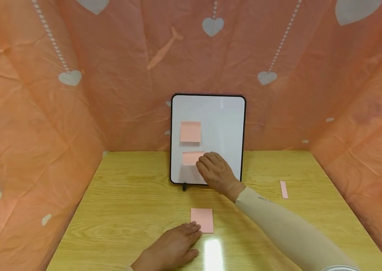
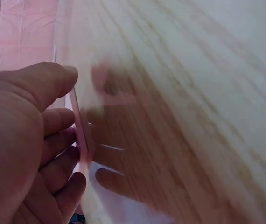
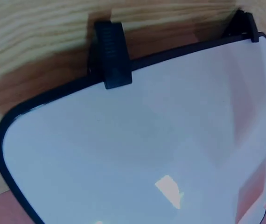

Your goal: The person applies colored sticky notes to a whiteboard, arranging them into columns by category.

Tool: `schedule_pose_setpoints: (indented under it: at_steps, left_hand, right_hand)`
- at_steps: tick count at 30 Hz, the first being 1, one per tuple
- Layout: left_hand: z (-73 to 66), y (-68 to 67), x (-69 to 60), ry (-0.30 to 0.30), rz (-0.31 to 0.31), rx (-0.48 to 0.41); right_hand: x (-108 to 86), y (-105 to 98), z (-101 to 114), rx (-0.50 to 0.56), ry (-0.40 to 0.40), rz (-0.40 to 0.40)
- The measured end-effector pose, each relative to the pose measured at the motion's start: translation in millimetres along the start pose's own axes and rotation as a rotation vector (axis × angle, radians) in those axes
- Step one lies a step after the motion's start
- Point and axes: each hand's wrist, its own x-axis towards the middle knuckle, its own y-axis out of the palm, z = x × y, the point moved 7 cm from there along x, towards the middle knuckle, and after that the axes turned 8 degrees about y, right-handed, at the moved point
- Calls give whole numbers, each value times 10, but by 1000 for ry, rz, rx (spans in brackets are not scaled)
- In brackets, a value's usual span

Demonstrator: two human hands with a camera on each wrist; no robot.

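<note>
A white board (image 1: 223, 124) with a black frame stands upright at the table's back; its lower side and black feet fill much of the right wrist view (image 3: 123, 135). One square pink note (image 1: 190, 132) is on its left half. Below it is a second pink note (image 1: 190, 158), whose right end my right hand (image 1: 219, 176) pinches with curled fingers against the board. My left hand (image 1: 174, 244) rests its fingertips on the lower left of a pink note pad (image 1: 204, 217) lying on the table. In the left wrist view, my left hand (image 2: 16, 135) touches the pad's edge.
A narrow pink strip (image 1: 284, 189) lies on the wooden table (image 1: 126, 195), to the right of the board. Orange-pink cloth (image 1: 120, 113) with pale hearts hangs behind the table and on both sides. My right forearm, in a pale sleeve, crosses the table's right half.
</note>
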Motion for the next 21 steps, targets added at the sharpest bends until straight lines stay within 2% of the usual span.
schedule_pose_setpoints:
  at_steps: [7,12,21]
  left_hand:
    - [-18,5,4,4,29,3]
    - [-29,0,11,10,27,13]
    - [4,6,24,-20,34,-27]
  right_hand:
    - [23,151,-2,11,-3,-20]
    - [24,246,-5,-6,-8,-17]
    - [35,364,2,-41,-27,2]
